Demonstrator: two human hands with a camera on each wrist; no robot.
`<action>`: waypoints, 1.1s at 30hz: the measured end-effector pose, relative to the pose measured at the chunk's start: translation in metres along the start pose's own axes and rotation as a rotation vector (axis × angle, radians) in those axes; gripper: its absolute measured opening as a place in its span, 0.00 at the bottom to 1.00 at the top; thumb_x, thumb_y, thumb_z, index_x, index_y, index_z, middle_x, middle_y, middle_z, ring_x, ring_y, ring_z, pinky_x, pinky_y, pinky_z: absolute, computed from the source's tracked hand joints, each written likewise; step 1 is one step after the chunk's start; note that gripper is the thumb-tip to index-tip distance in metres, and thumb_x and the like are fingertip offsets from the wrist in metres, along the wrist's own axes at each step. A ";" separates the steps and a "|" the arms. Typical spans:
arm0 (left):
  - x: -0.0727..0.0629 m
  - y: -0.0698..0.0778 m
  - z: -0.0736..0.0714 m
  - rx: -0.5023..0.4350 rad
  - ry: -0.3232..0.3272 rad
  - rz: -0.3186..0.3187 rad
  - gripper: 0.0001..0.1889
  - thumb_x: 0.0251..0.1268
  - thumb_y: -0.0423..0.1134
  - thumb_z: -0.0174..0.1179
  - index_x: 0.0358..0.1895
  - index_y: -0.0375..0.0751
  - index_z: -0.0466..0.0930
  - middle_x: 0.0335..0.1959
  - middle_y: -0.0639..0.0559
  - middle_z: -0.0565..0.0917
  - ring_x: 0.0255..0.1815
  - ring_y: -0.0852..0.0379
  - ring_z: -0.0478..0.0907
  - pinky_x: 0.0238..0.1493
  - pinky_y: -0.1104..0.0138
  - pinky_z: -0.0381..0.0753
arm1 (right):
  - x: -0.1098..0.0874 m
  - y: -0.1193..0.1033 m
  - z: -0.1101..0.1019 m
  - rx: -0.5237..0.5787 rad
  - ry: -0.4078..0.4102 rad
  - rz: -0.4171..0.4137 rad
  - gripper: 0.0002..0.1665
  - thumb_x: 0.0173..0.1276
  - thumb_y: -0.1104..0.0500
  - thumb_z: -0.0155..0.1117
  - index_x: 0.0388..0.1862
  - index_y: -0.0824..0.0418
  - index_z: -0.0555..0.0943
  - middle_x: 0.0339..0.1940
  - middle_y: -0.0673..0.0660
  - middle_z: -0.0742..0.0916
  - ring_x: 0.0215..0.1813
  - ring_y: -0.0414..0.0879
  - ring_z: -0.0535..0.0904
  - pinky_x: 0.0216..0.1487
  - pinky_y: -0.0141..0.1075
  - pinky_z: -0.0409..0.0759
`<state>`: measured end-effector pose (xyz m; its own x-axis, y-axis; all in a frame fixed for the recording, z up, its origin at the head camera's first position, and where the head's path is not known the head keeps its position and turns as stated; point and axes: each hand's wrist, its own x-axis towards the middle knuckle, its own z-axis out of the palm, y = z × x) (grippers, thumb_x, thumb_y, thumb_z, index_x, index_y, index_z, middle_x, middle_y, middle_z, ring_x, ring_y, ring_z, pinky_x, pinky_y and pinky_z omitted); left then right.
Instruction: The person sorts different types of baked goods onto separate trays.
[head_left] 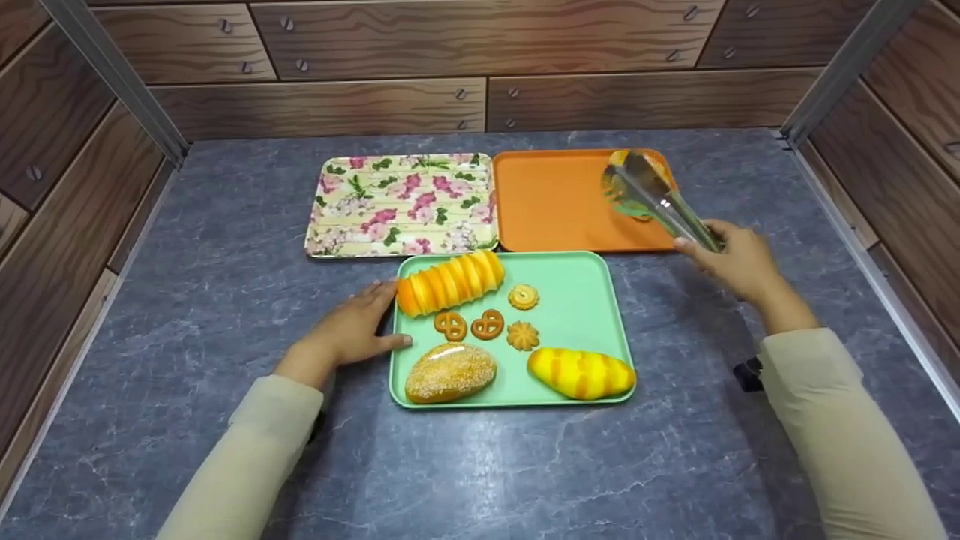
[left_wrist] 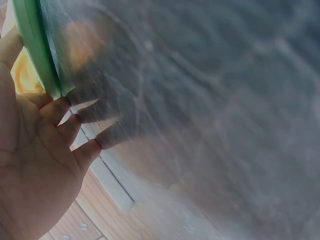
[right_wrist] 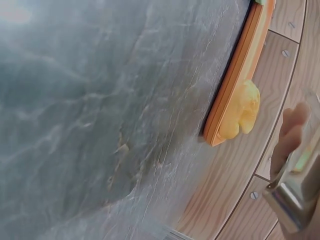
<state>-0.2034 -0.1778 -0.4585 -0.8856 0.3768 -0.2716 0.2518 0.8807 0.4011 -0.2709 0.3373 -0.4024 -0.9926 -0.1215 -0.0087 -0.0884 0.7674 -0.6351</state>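
Note:
My right hand (head_left: 739,262) grips metal tongs (head_left: 679,214) by their handle end, and the tong tips reach over the right part of the orange tray (head_left: 551,202). Behind the tips lies a yellow bread-like piece (right_wrist: 242,110) with some green beside it, partly hidden in the head view. My left hand (head_left: 349,326) rests at the left edge of the green tray (head_left: 574,300), fingers extended and thumb over the rim. On that tray lie a sliced orange loaf (head_left: 451,283), a seeded bun (head_left: 450,373), a yellow striped bread (head_left: 581,373), two pretzels (head_left: 487,325) and two cookies (head_left: 523,335).
A floral tray (head_left: 409,202) stands at the back left, against the orange tray's side and behind the green one. Wood-patterned walls (head_left: 375,45) close off the back and both sides of the grey marbled tabletop (head_left: 480,472).

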 end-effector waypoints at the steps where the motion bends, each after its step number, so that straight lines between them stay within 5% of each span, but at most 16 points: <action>1: 0.000 0.000 0.000 -0.001 0.002 0.003 0.50 0.61 0.65 0.56 0.77 0.42 0.43 0.76 0.42 0.49 0.75 0.44 0.42 0.71 0.48 0.47 | -0.001 -0.001 0.001 0.006 -0.013 -0.009 0.46 0.65 0.35 0.58 0.66 0.71 0.67 0.39 0.69 0.84 0.34 0.58 0.82 0.25 0.35 0.77; 11: -0.002 -0.001 0.003 -0.004 0.000 0.007 0.51 0.61 0.66 0.55 0.77 0.41 0.42 0.76 0.42 0.47 0.75 0.44 0.42 0.70 0.46 0.48 | -0.018 -0.005 0.014 0.017 -0.101 -0.090 0.39 0.66 0.42 0.62 0.65 0.67 0.71 0.38 0.65 0.86 0.36 0.58 0.83 0.30 0.34 0.77; 16: -0.002 -0.001 0.003 -0.007 0.001 0.010 0.51 0.61 0.66 0.55 0.77 0.41 0.42 0.76 0.42 0.47 0.75 0.43 0.42 0.70 0.46 0.48 | -0.025 -0.004 0.016 0.033 -0.108 -0.145 0.34 0.65 0.47 0.66 0.63 0.66 0.75 0.36 0.62 0.86 0.31 0.48 0.82 0.27 0.31 0.76; 25: -0.002 0.000 0.002 -0.011 -0.007 0.006 0.50 0.61 0.64 0.56 0.77 0.42 0.42 0.76 0.43 0.47 0.75 0.44 0.42 0.71 0.47 0.47 | -0.043 0.000 0.008 0.039 -0.151 -0.254 0.30 0.60 0.57 0.72 0.59 0.67 0.78 0.30 0.57 0.82 0.22 0.41 0.68 0.21 0.31 0.68; 33: -0.001 0.001 -0.001 -0.014 -0.018 -0.009 0.50 0.61 0.65 0.55 0.77 0.45 0.42 0.76 0.44 0.47 0.76 0.46 0.41 0.71 0.47 0.46 | -0.059 0.001 0.000 0.052 -0.235 -0.276 0.27 0.56 0.60 0.75 0.55 0.68 0.81 0.31 0.52 0.85 0.23 0.39 0.70 0.22 0.31 0.71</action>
<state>-0.2029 -0.1778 -0.4573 -0.8808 0.3737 -0.2907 0.2380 0.8803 0.4104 -0.2126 0.3447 -0.4026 -0.8852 -0.4652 -0.0049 -0.3397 0.6536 -0.6764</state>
